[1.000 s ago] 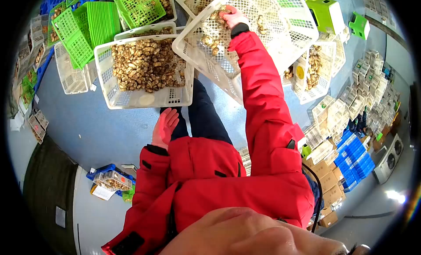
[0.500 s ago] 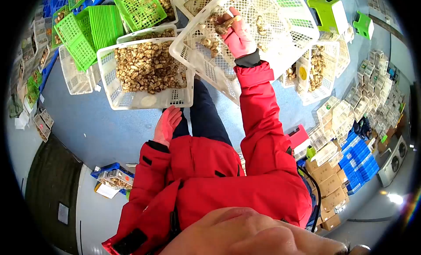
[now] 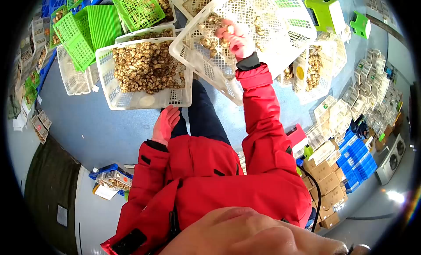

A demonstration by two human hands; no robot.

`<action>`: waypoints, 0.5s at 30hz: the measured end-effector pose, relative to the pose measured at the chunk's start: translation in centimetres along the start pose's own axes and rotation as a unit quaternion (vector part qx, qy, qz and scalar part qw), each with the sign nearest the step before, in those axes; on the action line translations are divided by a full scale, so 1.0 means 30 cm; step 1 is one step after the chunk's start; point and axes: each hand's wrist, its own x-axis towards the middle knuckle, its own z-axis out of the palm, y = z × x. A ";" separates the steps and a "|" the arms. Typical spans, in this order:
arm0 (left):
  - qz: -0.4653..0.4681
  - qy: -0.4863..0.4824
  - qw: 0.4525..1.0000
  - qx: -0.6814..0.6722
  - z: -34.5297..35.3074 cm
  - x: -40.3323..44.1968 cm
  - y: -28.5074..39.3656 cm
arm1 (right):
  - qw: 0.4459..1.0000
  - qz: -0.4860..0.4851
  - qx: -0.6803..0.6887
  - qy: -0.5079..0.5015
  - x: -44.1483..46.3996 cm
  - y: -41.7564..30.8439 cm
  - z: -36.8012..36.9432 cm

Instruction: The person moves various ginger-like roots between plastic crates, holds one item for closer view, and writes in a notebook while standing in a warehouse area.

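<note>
My right hand (image 3: 238,39) is over a tilted white mesh crate (image 3: 197,67), its fingers curled and slightly blurred. Whatever lies between those fingers is hidden. Just beside them in the crate are brown-and-cream lumps that look like mushrooms (image 3: 208,43), with a few more (image 3: 259,25) to the right. My left hand (image 3: 166,124) is open, fingers stretched out, and holds nothing I can see. It is close to the near edge of another white crate (image 3: 149,101), which holds a thick heap of similar mushrooms (image 3: 147,66).
Stacked green baskets (image 3: 104,27) stand at the upper left. A white crate (image 3: 322,86) of mushrooms sits to the right on the blue floor (image 3: 105,132). Green-and-white stools (image 3: 331,14) are at the upper right. Cardboard boxes (image 3: 329,185) and blue crates (image 3: 357,161) are stacked lower right.
The brown mushroom visible in my right hand earlier no longer shows there. That hand has dipped slightly towards me and its fingers have curled downward. My left hand stays almost in place.
</note>
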 end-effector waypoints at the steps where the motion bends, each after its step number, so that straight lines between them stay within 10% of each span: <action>1: -0.003 0.008 1.000 0.004 0.001 0.000 0.001 | 0.997 0.052 -0.059 0.025 -0.014 0.020 -0.015; 3: -0.007 0.023 1.000 0.013 0.005 0.006 0.009 | 0.969 0.153 -0.176 0.074 -0.021 0.044 -0.011; 5: 0.005 0.020 1.000 0.008 0.009 0.001 0.015 | 0.842 0.091 -0.502 0.178 0.014 -0.033 -0.009; 6: 0.009 0.018 1.000 0.005 0.011 -0.001 0.013 | 0.879 0.016 -0.423 0.219 0.045 -0.058 -0.155; 8: -0.003 0.039 0.999 -0.006 -0.009 0.009 0.004 | 0.692 -0.023 -0.598 0.404 0.165 -0.187 -0.265; 9: -0.007 0.052 0.999 -0.011 -0.018 0.010 -0.002 | 0.718 -0.018 -0.532 0.448 0.245 -0.236 -0.317; 10: -0.001 0.057 0.998 -0.011 -0.018 0.002 -0.005 | 0.524 -0.069 -0.705 0.473 0.292 -0.281 -0.284; 15: 0.006 0.080 0.996 -0.039 -0.052 0.001 -0.041 | 0.375 -0.012 -0.788 0.487 0.556 -0.281 -0.562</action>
